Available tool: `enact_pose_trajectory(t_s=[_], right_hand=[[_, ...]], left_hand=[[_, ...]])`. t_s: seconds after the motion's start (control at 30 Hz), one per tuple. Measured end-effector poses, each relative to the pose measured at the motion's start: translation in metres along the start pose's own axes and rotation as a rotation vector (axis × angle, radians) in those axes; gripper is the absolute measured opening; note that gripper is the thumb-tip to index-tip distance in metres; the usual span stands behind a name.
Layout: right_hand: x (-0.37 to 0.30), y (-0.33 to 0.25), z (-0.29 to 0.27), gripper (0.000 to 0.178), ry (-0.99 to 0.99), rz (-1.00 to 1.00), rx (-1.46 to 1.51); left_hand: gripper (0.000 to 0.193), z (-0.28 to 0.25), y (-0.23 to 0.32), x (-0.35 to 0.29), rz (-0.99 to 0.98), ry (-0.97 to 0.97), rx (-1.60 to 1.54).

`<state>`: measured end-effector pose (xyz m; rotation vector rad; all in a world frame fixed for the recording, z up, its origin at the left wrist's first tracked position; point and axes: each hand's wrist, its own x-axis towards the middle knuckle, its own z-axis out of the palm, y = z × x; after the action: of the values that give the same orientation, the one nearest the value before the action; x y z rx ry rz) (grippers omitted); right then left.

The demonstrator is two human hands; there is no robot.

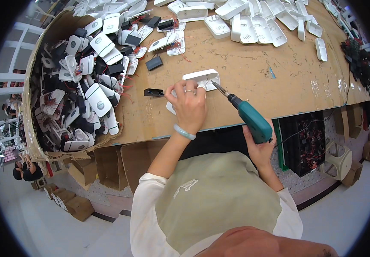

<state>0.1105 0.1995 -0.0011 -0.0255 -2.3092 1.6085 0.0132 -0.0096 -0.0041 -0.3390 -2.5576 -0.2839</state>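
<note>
Pressing down, the left hand (188,107) pins a white casing (202,79) on the table (279,77); a teal electric screwdriver (247,115) is gripped by the right hand (260,147), its tip at the casing.

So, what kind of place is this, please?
Probably an electronics assembly workshop. The right hand holds a teal electric screwdriver at a white plastic casing that the left hand steadies on the workbench. A cardboard box holds many similar units.

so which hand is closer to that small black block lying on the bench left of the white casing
Left. The left hand presses on the white casing, just right of the small black block. The right hand grips the teal electric screwdriver off the bench edge, much farther away.
</note>
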Motion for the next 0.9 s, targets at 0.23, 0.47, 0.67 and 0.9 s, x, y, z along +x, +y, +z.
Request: enact_pose_trajectory(t_s=[0.23,0.47,0.67,0.9], right_hand=[[0.014,0.000,0.006,0.020,-0.029,-0.040,-0.079],[0.015,0.002,0.006,0.021,-0.031,-0.043,-0.077],[0.017,0.006,0.006,0.022,-0.064,-0.075,-0.083],[0.019,0.001,0.007,0.022,-0.079,-0.116,-0.118]], left_hand=[[0.005,0.002,0.006,0.006,-0.023,0.061,-0.029],[0.007,0.002,0.006,0.009,-0.018,0.005,-0.008],[0.009,0.004,0.007,0.011,-0.019,0.014,-0.029],[0.009,0.003,0.008,0.012,-0.027,-0.005,-0.018]])
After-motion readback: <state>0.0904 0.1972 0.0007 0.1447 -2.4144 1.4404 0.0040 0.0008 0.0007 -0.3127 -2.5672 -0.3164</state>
